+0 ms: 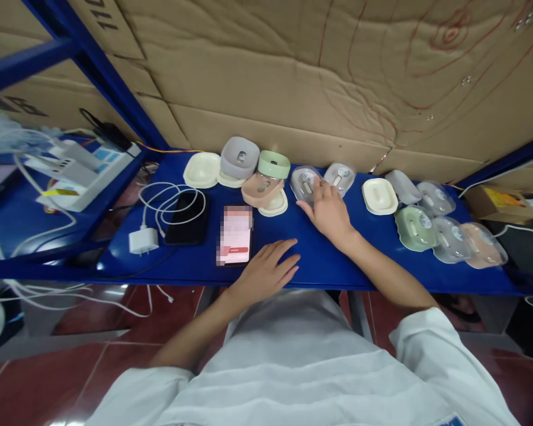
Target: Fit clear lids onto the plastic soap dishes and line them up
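Observation:
My right hand [331, 212] reaches over the blue table, its fingertips touching the near right side of a grey soap box [302, 181] with a clear lid. Its thumb is spread apart from the fingers, and the hand covers part of the box. Just behind it stands another clear-lidded grey soap box [343, 176]. My left hand [266, 267] lies open near the table's front edge, holding nothing. Beside it is a phone [236, 235] with a lit, partly pixelated screen. Farther back are a grey box body [240, 157], a green one [274, 164] and a peach one [261, 190].
Cream trays [202, 170] lie among the bodies, with another cream tray [379, 196] right of my hand. Several lidded boxes, one green [415, 228], cluster at the right. A white charger [143, 240] and its cable lie by a black device [186, 222]. Cardboard [257, 89] walls the back.

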Motion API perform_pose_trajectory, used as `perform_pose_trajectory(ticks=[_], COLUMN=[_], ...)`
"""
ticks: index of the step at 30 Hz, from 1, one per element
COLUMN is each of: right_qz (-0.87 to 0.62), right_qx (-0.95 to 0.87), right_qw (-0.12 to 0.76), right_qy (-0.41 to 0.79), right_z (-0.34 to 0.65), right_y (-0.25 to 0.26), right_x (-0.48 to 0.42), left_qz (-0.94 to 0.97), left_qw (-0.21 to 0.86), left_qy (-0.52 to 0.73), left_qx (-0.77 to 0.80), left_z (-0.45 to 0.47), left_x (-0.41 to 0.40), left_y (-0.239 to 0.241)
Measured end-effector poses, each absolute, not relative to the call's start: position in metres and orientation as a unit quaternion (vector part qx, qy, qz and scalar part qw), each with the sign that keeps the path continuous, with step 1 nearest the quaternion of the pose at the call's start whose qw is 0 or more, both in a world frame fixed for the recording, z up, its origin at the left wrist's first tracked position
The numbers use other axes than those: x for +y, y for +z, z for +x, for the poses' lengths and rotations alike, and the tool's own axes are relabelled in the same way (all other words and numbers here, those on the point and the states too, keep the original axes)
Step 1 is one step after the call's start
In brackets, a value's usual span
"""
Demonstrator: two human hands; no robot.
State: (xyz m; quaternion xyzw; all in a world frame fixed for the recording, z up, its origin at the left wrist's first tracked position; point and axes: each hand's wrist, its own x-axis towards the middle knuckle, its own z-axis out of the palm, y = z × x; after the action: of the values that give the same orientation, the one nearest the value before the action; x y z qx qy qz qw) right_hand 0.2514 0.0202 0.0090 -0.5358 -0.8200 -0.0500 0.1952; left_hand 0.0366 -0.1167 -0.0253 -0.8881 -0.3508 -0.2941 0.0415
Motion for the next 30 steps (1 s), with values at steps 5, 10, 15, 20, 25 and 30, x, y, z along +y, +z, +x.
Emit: perform_pose_trajectory(ticks=[5, 10, 15, 20, 25, 30], right_qz=[-0.339, -0.35, -0.364, -0.353, -0.417, -0.5], right_qx=[-0.926, -0.927, -0.915, -0.902, -0.849, -0.804], right_qw=[0.165, 0.129, 0.174, 0.244, 0.302, 0.312], right_qy=[-0.026, -0.025, -0.015, 0.043, 0.122, 0.079], right_z=[0.204, 0.177, 0.215, 0.282, 0.337, 0.361], right_y=[0.015, 0.013, 0.014, 0.015, -0.001, -0.021], right_x=[0.021, 0.035, 0.019, -0.037, -0.091, -0.117], left_qz=[-0.899, -0.9, -0.903, -0.89, -0.89, -0.9], left_qw=[0.036, 0.028, 0.009, 0.027, 0.002, -0.035], left_qy=[-0.283, -0.282, -0.277, -0.303, -0.296, -0.247], left_qx=[-0.333, -0.33, -0.328, -0.34, -0.347, -0.357], left_z=[0.036, 0.036, 0.037, 0.036, 0.037, 0.04], left_x=[-0.117, -0.118, -0.118, -0.119, -0.117, -0.114], left_y=[-0.026, -0.026, -0.023, -0.019, -0.022, -0.024])
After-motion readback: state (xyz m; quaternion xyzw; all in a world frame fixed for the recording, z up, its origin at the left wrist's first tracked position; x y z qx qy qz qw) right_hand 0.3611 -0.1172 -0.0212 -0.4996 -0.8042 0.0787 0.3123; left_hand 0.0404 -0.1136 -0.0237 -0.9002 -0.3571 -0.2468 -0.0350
